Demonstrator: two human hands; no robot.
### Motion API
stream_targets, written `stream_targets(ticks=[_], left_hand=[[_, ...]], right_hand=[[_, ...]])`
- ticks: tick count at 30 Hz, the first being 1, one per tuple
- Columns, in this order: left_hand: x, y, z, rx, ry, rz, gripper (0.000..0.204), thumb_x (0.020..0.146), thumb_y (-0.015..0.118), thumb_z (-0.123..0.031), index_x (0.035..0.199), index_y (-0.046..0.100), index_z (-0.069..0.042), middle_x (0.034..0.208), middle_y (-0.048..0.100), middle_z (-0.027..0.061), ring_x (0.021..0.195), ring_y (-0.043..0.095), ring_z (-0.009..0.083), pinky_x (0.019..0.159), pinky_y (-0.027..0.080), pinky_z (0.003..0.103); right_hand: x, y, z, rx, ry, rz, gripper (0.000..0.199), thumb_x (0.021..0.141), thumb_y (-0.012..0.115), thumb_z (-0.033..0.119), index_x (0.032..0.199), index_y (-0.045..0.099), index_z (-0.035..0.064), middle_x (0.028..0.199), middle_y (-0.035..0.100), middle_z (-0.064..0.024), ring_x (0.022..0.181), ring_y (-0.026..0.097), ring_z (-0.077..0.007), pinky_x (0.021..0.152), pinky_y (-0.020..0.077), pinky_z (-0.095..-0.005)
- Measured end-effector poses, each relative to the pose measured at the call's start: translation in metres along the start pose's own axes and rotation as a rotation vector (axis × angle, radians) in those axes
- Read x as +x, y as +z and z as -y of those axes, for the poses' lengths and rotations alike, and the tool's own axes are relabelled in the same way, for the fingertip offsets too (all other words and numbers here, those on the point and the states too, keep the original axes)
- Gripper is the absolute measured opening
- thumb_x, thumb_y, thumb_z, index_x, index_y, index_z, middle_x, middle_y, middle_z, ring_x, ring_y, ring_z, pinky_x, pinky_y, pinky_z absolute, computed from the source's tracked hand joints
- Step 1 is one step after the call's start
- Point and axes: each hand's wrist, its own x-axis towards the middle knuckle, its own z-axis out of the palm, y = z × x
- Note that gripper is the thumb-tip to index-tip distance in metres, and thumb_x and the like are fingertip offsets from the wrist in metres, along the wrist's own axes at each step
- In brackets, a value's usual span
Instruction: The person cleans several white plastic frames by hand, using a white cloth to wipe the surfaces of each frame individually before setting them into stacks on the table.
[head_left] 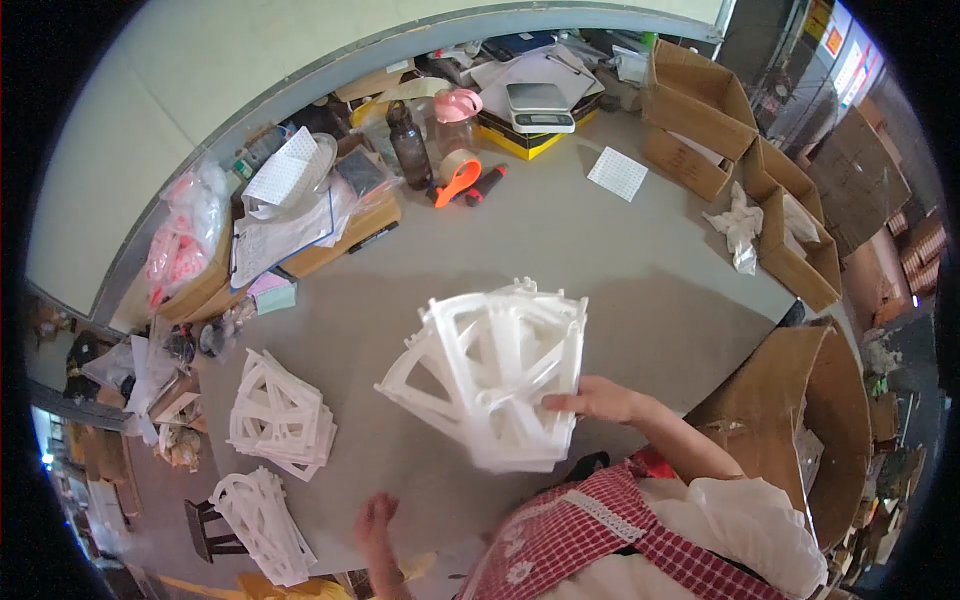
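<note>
My right hand (595, 400) grips the right edge of a stack of white plastic lattice frames (500, 385), thumb on top. The frames are fan-shaped with triangular openings, and they are held over the middle of the grey table (690, 330). My left hand (378, 520) is by the table's near edge, away from the frames. It looks blurred, its fingers are not clear, and nothing shows in it. Another stack of white lattice frames (280, 415) lies at the table's left. A further white stack (262, 525) rests lower left, over a dark stool (210, 530).
Cardboard boxes (700, 100) line the right side, with a large open carton (770, 400) near my right arm. Along the back are a digital scale (540, 108), a dark bottle (408, 145), an orange-handled tool (458, 183) and a clipboard (285, 240). A white dotted sheet (617, 174) lies farther right.
</note>
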Motion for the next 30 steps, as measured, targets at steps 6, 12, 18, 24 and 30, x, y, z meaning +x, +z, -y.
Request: stream_targets(ticks=[6, 12, 18, 24, 30], left_hand=[[0.056, 0.184, -0.079, -0.049, -0.040, 0.179, 0.068, 0.099, 0.046, -0.051, 0.144, 0.034, 0.000, 0.138, 0.048, 0.0146, 0.127, 0.047, 0.0257, 0.101, 0.044, 0.044], [0.069, 0.209, -0.078, -0.217, -0.048, 0.482, 0.069, 0.094, 0.053, -0.040, 0.146, 0.032, 0.000, 0.140, 0.047, 0.0144, 0.127, 0.047, 0.0282, 0.109, 0.035, 0.040], [0.088, 0.179, -0.054, 0.072, -0.025, 0.405, 0.055, 0.096, 0.052, -0.032, 0.141, 0.040, -0.002, 0.134, 0.052, 0.0122, 0.122, 0.051, 0.0259, 0.103, 0.041, 0.041], [0.058, 0.133, -0.059, 0.020, -0.033, -0.054, 0.069, 0.097, 0.052, -0.041, 0.142, 0.032, 0.007, 0.145, 0.037, 0.0205, 0.130, 0.042, 0.0348, 0.104, 0.043, 0.047], [0.048, 0.097, -0.030, 0.029, -0.044, -0.207, 0.037, 0.093, 0.064, -0.028, 0.119, 0.062, -0.002, 0.116, 0.064, 0.0073, 0.108, 0.058, 0.0183, 0.094, 0.044, 0.035]], right_hand=[[0.004, -0.027, 0.035, -0.894, -0.027, -0.101, 0.097, 0.082, 0.045, 0.079, 0.129, 0.053, -0.0054, 0.123, 0.056, -0.0308, 0.117, 0.054, -0.0428, 0.099, 0.0443, -0.0454], [0.017, -0.057, 0.028, -0.796, -0.291, 0.006, 0.101, 0.081, 0.055, 0.074, 0.139, 0.039, -0.0074, 0.126, 0.051, -0.0339, 0.116, 0.054, -0.0459, 0.099, 0.0434, -0.0499], [0.050, -0.201, -0.004, -0.823, 0.018, -0.406, 0.084, 0.085, 0.058, 0.063, 0.145, 0.038, 0.0070, 0.149, 0.039, -0.0175, 0.136, 0.039, -0.0363, 0.113, 0.0323, -0.0427], [0.025, -0.481, -0.079, -0.953, 0.456, -1.322, 0.078, 0.088, 0.057, 0.056, 0.147, 0.035, 0.0085, 0.152, 0.032, -0.0197, 0.139, 0.031, -0.0403, 0.108, 0.0306, -0.0615], [0.035, -0.479, -0.182, -1.092, 0.351, -1.302, 0.045, 0.095, 0.049, 0.030, 0.137, 0.050, 0.0124, 0.133, 0.055, -0.0166, 0.115, 0.057, -0.0359, 0.100, 0.0440, -0.0460]])
